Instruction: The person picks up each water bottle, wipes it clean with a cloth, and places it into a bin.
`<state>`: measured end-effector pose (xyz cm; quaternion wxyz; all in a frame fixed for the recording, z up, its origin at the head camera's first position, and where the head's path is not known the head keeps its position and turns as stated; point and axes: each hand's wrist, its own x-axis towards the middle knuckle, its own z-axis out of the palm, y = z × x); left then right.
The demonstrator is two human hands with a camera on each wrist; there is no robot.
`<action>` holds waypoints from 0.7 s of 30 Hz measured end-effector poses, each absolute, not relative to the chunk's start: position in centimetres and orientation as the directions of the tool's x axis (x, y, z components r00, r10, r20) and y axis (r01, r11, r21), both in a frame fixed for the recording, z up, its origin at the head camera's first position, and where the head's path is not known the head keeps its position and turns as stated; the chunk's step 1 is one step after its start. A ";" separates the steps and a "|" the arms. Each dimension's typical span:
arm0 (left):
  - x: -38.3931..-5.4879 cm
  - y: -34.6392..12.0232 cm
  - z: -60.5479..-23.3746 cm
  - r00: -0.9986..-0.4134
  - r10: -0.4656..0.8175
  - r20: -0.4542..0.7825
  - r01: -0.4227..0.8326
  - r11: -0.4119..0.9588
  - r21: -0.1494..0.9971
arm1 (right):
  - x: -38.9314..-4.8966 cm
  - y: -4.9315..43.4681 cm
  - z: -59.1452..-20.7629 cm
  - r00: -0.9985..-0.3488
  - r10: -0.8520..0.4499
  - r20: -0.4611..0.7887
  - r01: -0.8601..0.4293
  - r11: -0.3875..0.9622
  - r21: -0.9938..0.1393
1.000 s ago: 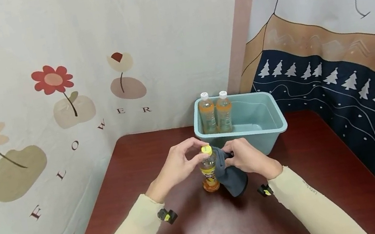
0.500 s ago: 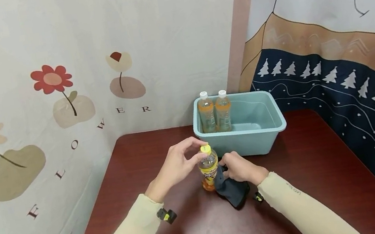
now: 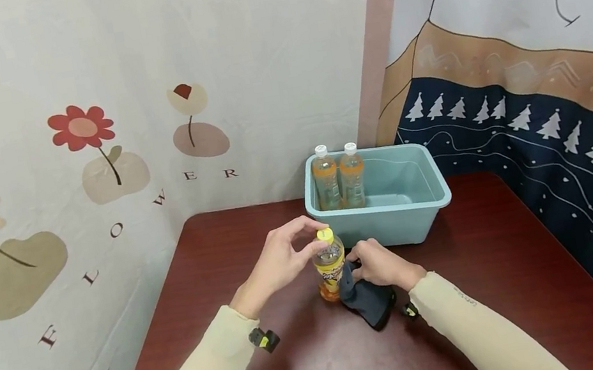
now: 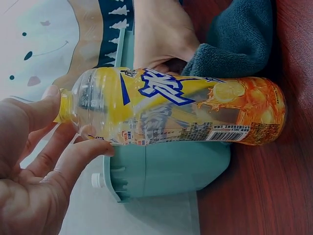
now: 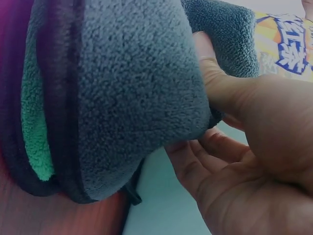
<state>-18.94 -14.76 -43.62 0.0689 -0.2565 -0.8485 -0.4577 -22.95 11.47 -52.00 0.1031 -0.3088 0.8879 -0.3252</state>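
A clear bottle point(image 3: 330, 264) with a yellow cap and a yellow lemon-print label stands on the table, amber at its base. My left hand point(image 3: 283, 263) grips it by the cap, thumb and fingers around the neck; the left wrist view shows the bottle point(image 4: 186, 107) from the side. Gathered in my right hand point(image 3: 381, 264) is a dark grey cloth point(image 3: 370, 299), pressed against the bottle's right side. In the right wrist view the thumb and fingers pinch the plush cloth point(image 5: 142, 78), whose folded part shows a green face and dark edging.
Just behind the bottle, a light blue plastic bin point(image 3: 390, 225) stands at the back of the table point(image 3: 325, 368). Two white-capped bottles of amber drink, a left one point(image 3: 327, 183) and a right one point(image 3: 353, 181), stand at its left end. Printed curtains hang behind.
My right hand has moved lower and slightly left with the cloth, down along the bottle's side, then held nearly still. The left hand stays on the cap.
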 end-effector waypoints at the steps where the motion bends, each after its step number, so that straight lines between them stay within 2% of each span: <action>1: -18.9 -14.8 -43.6 -0.860 0.372 0.349 0.495 0.447 0.745 | -22.9 11.5 -51.9 -0.789 -0.614 0.022 -0.481 0.596 -0.643; 6: -19.0 -14.8 -43.9 -0.867 0.364 0.341 0.483 0.446 0.753 | -22.6 11.8 -50.4 -0.795 -0.601 0.075 -0.509 0.596 -0.620; 21: -19.0 -15.0 -43.7 -0.860 0.370 0.351 0.497 0.456 0.738 | -21.7 12.7 -43.2 -0.756 -0.594 0.273 -0.619 0.517 -0.591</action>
